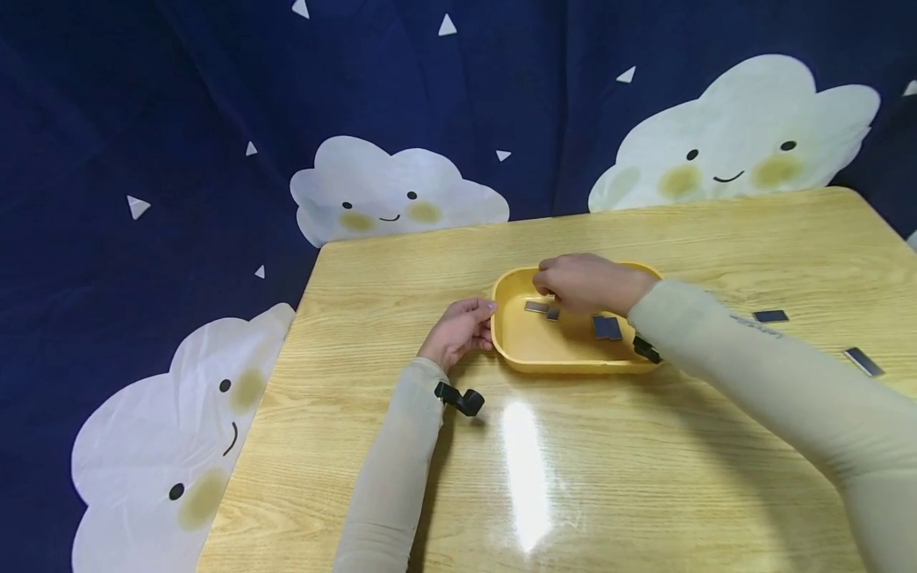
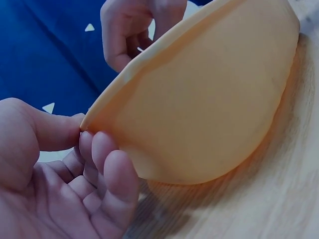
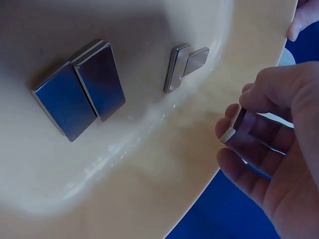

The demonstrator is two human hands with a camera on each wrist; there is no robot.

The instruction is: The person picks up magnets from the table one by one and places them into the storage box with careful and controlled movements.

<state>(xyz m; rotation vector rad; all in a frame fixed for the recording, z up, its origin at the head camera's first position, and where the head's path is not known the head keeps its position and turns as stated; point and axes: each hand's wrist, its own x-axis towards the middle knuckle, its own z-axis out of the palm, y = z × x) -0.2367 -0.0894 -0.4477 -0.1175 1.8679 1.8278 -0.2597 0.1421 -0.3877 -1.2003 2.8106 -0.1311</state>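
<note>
A yellow plastic tray (image 1: 566, 367) with rounded corners sits on the table. My left hand (image 1: 461, 330) pinches its left rim between thumb and fingers, as the left wrist view shows close up. Over the tray's far side, my right hand (image 1: 591, 284) holds a small shiny metal block (image 3: 232, 128) between thumb and fingers. Two larger flat metal blocks (image 3: 65, 102) lie side by side, touching, on the tray floor. Farther along the floor rest a narrow metal block (image 3: 177, 68) and a smaller one (image 3: 197, 60) against it.
To the right of the tray, a dark flat block (image 1: 770, 316) and another dark block (image 1: 863, 361) lie on the wooden table (image 1: 344, 414). Behind the table hangs a dark blue cloth (image 1: 401, 79) printed with clouds.
</note>
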